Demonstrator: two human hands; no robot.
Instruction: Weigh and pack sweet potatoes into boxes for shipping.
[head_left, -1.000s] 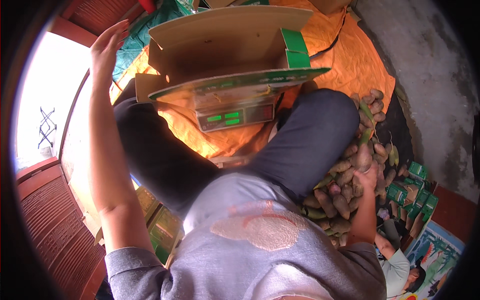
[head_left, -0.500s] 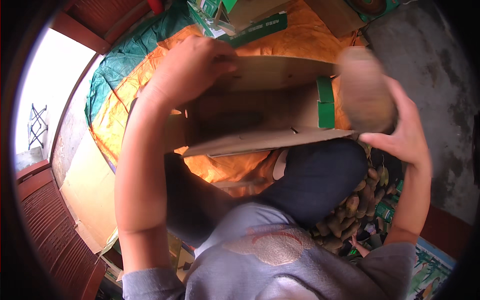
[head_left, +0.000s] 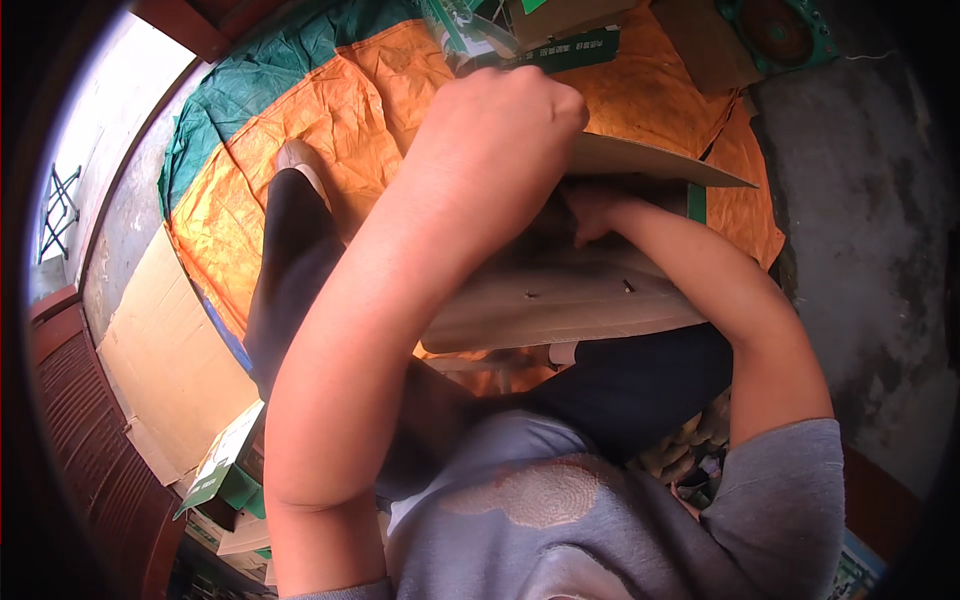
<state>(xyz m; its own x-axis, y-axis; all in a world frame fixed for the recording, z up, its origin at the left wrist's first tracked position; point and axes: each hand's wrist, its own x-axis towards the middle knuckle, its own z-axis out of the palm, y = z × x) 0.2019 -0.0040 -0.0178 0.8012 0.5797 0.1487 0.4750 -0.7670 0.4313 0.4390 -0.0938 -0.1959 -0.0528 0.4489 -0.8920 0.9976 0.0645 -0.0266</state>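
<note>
An open cardboard box (head_left: 570, 310), brown inside with a green strip at its right end, rests across my lap, over my dark trousers. My left hand (head_left: 515, 125) is closed at the upper flap of the box; its fingertips are hidden behind the knuckles. My right hand (head_left: 597, 212) reaches into the shaded inside of the box, below that flap. Its fingers are mostly lost in shadow, and the left forearm covers part of the inside. The large brown oval tuber seen earlier does not show clearly now.
Under the box spreads an orange and green tarp (head_left: 375, 95). Green-printed cardboard (head_left: 570, 48) lies at the far side, beside a green object with a round brown centre (head_left: 780, 30). A flattened carton (head_left: 165, 350) is at the left; several tubers (head_left: 690, 445) are piled behind my right knee.
My right hand has moved left and down into the box from beyond its right end, where it held a large brown tuber. My left hand and the box have shifted right.
</note>
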